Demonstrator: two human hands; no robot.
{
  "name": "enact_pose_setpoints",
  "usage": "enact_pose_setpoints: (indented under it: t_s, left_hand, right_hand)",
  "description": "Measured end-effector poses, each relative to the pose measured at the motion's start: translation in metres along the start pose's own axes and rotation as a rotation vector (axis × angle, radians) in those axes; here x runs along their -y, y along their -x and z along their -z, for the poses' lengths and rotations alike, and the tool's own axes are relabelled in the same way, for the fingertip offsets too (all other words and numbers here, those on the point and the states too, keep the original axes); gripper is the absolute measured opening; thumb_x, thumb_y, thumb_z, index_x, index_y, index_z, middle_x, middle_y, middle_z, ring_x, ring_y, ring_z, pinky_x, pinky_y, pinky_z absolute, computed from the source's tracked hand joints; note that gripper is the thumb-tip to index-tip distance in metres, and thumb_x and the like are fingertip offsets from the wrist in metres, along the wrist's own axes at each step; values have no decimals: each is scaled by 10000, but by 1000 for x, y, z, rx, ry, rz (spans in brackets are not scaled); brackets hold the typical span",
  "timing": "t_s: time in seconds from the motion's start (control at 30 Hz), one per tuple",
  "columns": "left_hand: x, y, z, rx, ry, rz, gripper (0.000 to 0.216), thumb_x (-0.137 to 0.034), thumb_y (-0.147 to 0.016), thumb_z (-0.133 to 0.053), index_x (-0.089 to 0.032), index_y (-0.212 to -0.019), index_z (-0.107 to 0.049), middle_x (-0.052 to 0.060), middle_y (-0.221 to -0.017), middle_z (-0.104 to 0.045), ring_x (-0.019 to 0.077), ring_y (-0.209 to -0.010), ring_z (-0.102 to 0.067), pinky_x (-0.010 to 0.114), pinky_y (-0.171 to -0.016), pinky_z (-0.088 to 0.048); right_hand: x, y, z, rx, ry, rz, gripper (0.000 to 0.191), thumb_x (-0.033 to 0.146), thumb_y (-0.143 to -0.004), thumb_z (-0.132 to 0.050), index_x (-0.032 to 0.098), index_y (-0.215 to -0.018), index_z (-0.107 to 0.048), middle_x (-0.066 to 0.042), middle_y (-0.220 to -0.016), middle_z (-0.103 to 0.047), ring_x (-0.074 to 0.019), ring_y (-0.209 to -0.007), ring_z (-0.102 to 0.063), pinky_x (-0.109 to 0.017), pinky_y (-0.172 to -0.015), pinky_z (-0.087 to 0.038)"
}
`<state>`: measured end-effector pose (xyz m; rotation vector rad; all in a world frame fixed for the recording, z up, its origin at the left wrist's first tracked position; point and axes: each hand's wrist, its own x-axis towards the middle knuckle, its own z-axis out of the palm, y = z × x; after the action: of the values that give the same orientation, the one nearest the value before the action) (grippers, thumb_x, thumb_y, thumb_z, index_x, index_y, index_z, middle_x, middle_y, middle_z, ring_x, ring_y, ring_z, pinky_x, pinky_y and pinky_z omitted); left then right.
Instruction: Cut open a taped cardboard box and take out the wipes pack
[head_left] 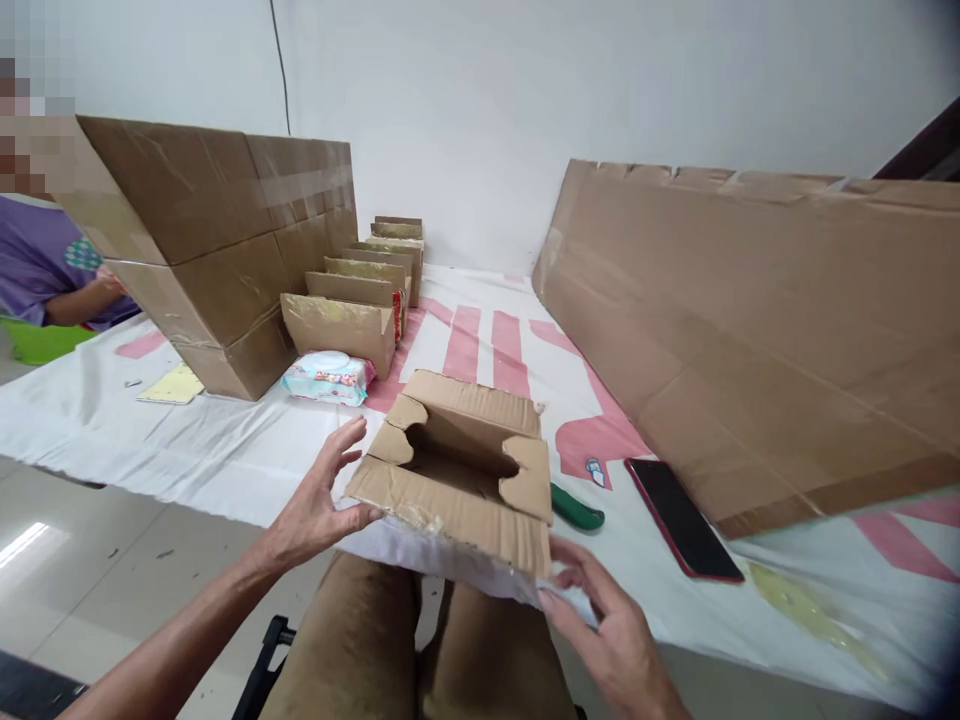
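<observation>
The person sits at the near edge of the bench (225,450), which is covered by a white sheet with pink stripes. An open cardboard box (461,470) rests on that near edge, directly above the person's knees, with its four top flaps folded outward and its inside empty as far as can be seen.

The left hand (319,500) is at the box's left side. Its grip is spread: fingers fanned and raised, the thumb touching the lower left corner of the near flap. It clamps nothing.

The right hand (611,630) is below the box's near right corner. Its fingers are loosely curled, with the tips at the underside of the near flap and the edge of the white sheet. Whether that grip pinches the flap or the sheet cannot be told.

Just right of the box lies a green-handled tool (576,512), partly hidden by the right flap. Farther right a dark phone (681,520) with a red edge lies flat on the sheet. A large flattened cardboard sheet (750,330) leans along the right side.

Behind the box, a pack of wet wipes (328,376) lies in front of a row of small upright cartons (360,290). A big taped carton (217,240) stands tilted at the left. Beyond it, another person's arm and purple sleeve (45,260) are visible.
</observation>
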<state>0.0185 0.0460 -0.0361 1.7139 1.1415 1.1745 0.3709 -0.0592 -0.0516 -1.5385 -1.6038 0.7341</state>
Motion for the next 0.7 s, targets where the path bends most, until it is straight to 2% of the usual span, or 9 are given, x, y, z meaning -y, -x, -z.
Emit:
enact_pose_setpoints:
  t_s: [0.1,0.2,0.27,0.4,0.53,0.6,0.7]
  left_hand:
    - [-14,-14,-14,-35,83,20,1023,-614,-656,-863,-256,-1518,-445,166,-1578,-460,391,-1479,-416,520,-1185,-395]
    - [-24,-21,-25,-102,138,71,957,-549,-647,-885,-238,-1467,-503,172,-1531,-525,391,-1443,-463,508,-1169,-401]
    - [-28,-23,-30,-160,174,109,914,-512,-654,-883,-230,-1445,-524,169,-1486,-571,385,-1424,-485,489,-1146,-419]
    - [-29,-28,-38,-265,182,150,782,-493,-720,-823,-203,-1398,-562,142,-1407,-634,343,-1288,-600,416,-1049,-492]
    - [-25,-33,-46,-303,80,107,644,-482,-794,-745,-186,-1345,-588,118,-1361,-660,309,-1260,-616,394,-1018,-508]
    - [-21,-34,-50,-337,12,85,600,-470,-820,-721,-186,-1333,-593,119,-1368,-654,302,-1276,-607,407,-1030,-504]
    - [-15,-32,-55,-370,-47,55,575,-446,-852,-700,-198,-1355,-575,123,-1386,-643,291,-1290,-603,420,-1053,-496]
  right_hand:
    - [-1,-22,13,-12,27,7,850,515,-746,-789,258,-1503,-500,-141,-1437,-627,-329,-1150,-681,-486,-990,-561]
    - [-1,-46,17,72,-36,43,1076,584,-695,-844,275,-1598,-348,-155,-1598,-460,-384,-1401,-514,-595,-1135,-427]
    - [-4,-63,21,128,-115,91,1189,646,-671,-852,289,-1635,-254,-148,-1665,-352,-376,-1509,-375,-604,-1203,-326]
    - [-9,-101,27,244,-294,172,1277,788,-677,-763,294,-1661,-116,-158,-1712,-232,-337,-1569,-259,-566,-1235,-268]
    - [-7,-129,21,245,-418,206,1332,789,-643,-790,296,-1660,-84,-178,-1725,-167,-337,-1575,-239,-560,-1243,-250]
    - [-3,-134,14,192,-464,227,1305,744,-662,-815,318,-1655,-83,-169,-1716,-209,-336,-1566,-264,-557,-1237,-272]
    - [1,-129,7,78,-427,275,1218,670,-731,-814,334,-1650,-90,-163,-1646,-367,-346,-1516,-363,-571,-1207,-327]
